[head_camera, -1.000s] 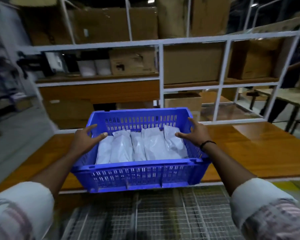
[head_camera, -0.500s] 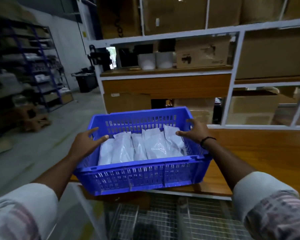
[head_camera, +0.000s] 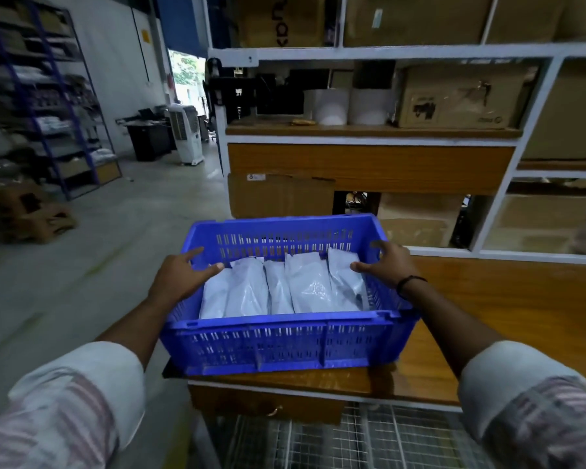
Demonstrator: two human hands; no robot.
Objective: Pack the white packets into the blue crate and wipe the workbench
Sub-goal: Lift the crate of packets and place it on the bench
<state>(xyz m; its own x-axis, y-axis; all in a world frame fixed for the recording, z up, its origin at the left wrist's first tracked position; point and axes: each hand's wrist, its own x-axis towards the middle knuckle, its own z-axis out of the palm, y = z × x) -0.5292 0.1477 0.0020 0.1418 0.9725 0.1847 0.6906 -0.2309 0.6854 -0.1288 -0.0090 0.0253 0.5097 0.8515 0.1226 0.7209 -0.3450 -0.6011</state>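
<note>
A wooden desk [head_camera: 471,299] fills the 3 o'clock side, grey floor [head_camera: 82,265] at 9, shelving [head_camera: 369,137] at 12. The blue crate [head_camera: 285,343] at centre holds white packets [head_camera: 285,286] upright. Left hand [head_camera: 180,275] and right hand [head_camera: 389,265] grip its side rims.
</note>
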